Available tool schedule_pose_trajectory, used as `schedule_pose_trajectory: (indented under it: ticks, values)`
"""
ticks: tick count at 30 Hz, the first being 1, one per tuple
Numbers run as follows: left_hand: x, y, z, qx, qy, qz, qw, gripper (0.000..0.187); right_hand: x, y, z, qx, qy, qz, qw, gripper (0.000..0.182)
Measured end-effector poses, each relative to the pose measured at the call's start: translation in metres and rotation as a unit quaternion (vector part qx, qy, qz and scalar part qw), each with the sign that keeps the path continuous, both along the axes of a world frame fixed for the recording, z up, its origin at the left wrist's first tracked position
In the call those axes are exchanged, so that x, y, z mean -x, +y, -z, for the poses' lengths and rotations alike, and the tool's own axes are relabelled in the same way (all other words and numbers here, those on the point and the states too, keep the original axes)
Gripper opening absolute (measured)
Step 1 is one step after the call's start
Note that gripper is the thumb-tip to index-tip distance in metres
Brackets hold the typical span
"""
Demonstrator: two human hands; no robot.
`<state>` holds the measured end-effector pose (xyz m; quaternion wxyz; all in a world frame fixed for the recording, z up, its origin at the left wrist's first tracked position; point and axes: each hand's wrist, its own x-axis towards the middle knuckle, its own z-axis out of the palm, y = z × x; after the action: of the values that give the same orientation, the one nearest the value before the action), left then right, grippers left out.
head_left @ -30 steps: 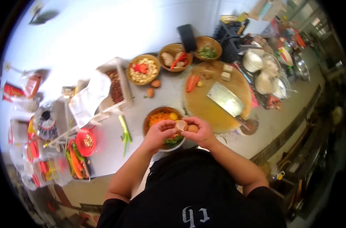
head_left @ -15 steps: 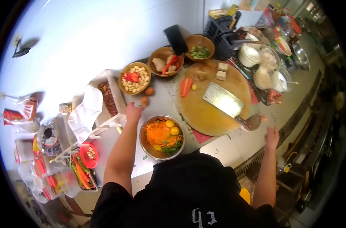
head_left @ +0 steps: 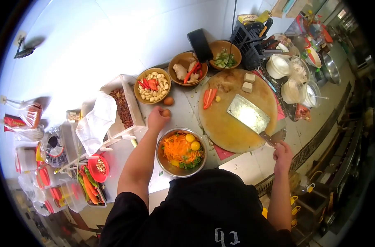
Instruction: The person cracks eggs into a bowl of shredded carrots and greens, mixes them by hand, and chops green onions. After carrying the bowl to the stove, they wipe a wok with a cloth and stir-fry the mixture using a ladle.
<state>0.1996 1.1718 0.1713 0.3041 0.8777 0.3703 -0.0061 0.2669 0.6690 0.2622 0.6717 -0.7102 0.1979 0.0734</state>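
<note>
My left hand (head_left: 158,119) has its fingers closed on a brown egg (head_left: 166,113) at the counter, and a second brown egg (head_left: 168,101) lies just beyond it. Close to my body stands a metal bowl (head_left: 159,158) with shredded carrot (head_left: 177,150), chopped greens and two egg yolks (head_left: 195,145). My right hand (head_left: 282,157) has curled fingers at the handle end of a cleaver (head_left: 249,113), whose blade lies flat on the round chopping board (head_left: 220,131). Also on the board are a red pepper piece (head_left: 209,98) and two pale cubes (head_left: 248,82).
Along the wall stand bowls of garlic cloves (head_left: 154,88), ginger with red chilli (head_left: 181,72) and chopped greens (head_left: 224,59). A phone (head_left: 200,45) leans there. A white bin (head_left: 134,99) holds dried red chillies. A knife rack (head_left: 247,39) and several tubs (head_left: 292,90) are to the right.
My left hand has reached the nearer egg and closed on it. My right hand has come in from the right to the cleaver's handle. The view has shifted slightly.
</note>
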Motion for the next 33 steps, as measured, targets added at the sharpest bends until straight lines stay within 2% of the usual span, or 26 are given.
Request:
schedule_pose_trajectory:
  ticks: [1,2,3,4,6,7,8,9,10,11,12,13,14,16,19,23,25,26,28,29,30,31,32,33]
  values:
    - [0.001,-0.001,-0.001,0.0,-0.001,-0.001,1.0,0.043,0.0,0.013,-0.003,-0.032,0.014,-0.026,0.999,0.03]
    - [0.003,-0.002,-0.002,0.016,-0.058,0.009,0.998,0.042,0.0,0.027,-0.005,-0.032,0.013,-0.027,0.999,0.03]
    - [0.005,-0.006,-0.007,0.031,-0.115,0.018,0.993,0.041,0.002,0.042,-0.007,-0.087,0.02,-0.075,0.993,0.034]
    - [0.008,-0.011,-0.013,0.03,-0.117,0.016,0.993,0.041,0.003,0.059,-0.01,-0.142,0.026,-0.121,0.982,0.038]
    - [0.016,-0.034,-0.048,0.177,-0.212,0.013,0.961,0.034,0.007,0.099,-0.023,-0.186,0.023,-0.176,0.966,0.044]
    - [0.021,-0.047,-0.064,0.174,-0.214,0.011,0.961,0.034,0.011,0.113,-0.023,-0.12,-0.024,-0.255,0.959,0.045]
    - [0.028,-0.061,-0.08,0.345,-0.255,-0.031,0.903,0.03,0.016,0.128,-0.024,-0.053,-0.071,-0.331,0.939,0.046]
    - [0.036,-0.074,-0.092,0.503,-0.289,-0.072,0.811,0.026,0.023,0.148,-0.039,0.023,-0.131,-0.382,0.915,0.047]
    - [0.047,-0.083,-0.101,0.59,-0.28,-0.079,0.753,0.024,0.031,0.167,-0.057,0.098,-0.19,-0.428,0.878,0.047]
    - [0.057,-0.091,-0.108,0.671,-0.269,-0.084,0.686,0.023,0.038,0.18,-0.064,0.097,-0.192,-0.433,0.875,0.047]
    - [0.065,-0.1,-0.114,0.669,-0.275,-0.088,0.686,0.023,0.044,0.191,-0.069,0.116,-0.321,-0.426,0.838,0.048]
    - [0.074,-0.109,-0.12,0.701,-0.266,-0.089,0.655,0.022,0.049,0.199,-0.072,0.132,-0.443,-0.412,0.786,0.048]
    - [0.082,-0.116,-0.123,0.732,-0.258,-0.091,0.624,0.022,0.053,0.204,-0.072,0.129,-0.445,-0.419,0.781,0.048]
    - [0.097,-0.125,-0.126,0.739,-0.268,-0.092,0.611,0.021,0.061,0.211,-0.072,0.094,-0.561,-0.387,0.725,0.05]
    - [0.112,-0.13,-0.133,0.736,-0.275,-0.11,0.609,0.019,0.064,0.223,-0.074,0.114,-0.542,-0.47,0.688,0.048]
    - [0.127,-0.128,-0.138,0.714,-0.285,-0.16,0.62,0.017,0.071,0.225,-0.071,0.056,-0.566,-0.43,0.701,0.048]
    - [0.132,-0.129,-0.139,0.71,-0.292,-0.164,0.62,0.018,0.072,0.233,-0.078,0.109,-0.56,-0.519,0.636,0.047]
    - [0.134,-0.128,-0.14,0.708,-0.295,-0.164,0.62,0.019,0.074,0.233,-0.077,0.108,-0.561,-0.52,0.635,0.047]
    - [0.138,-0.124,-0.139,0.696,-0.3,-0.175,0.629,0.018,0.076,0.234,-0.07,0.048,-0.508,-0.486,0.71,0.046]
    - [0.142,-0.122,-0.138,0.686,-0.299,-0.185,0.637,0.018,0.077,0.236,-0.068,0.046,-0.508,-0.488,0.708,0.046]
    - [0.145,-0.121,-0.138,0.686,-0.301,-0.187,0.636,0.018,0.079,0.236,-0.067,-0.057,-0.379,-0.491,0.782,0.045]
    - [0.146,-0.118,-0.139,0.684,-0.304,-0.188,0.636,0.019,0.079,0.237,-0.066,-0.156,-0.239,-0.475,0.832,0.045]
    - [0.146,-0.114,-0.14,0.683,-0.306,-0.187,0.636,0.02,0.077,0.238,-0.066,-0.156,-0.24,-0.475,0.832,0.045]
    - [0.146,-0.11,-0.142,0.684,-0.305,-0.184,0.636,0.02,0.071,0.24,-0.067,-0.229,-0.082,-0.469,0.849,0.042]
